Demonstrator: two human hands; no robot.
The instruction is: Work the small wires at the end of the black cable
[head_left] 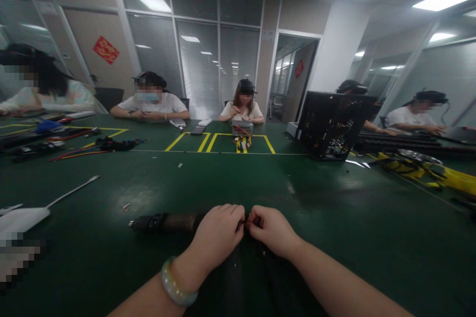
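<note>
My left hand and my right hand meet knuckle to knuckle near the front edge of the green table. Both are closed in a pinch on something small and dark between the fingertips; I cannot make out what. They rest on a long dark flat part that reaches left from under my left hand and continues toward me between my forearms. A pale bangle circles my left wrist.
A white tool with a thin handle lies at the left. An open black computer case stands at the right, with yellow cables beyond. Several seated people work around the table. Yellow tape boxes mark the far middle.
</note>
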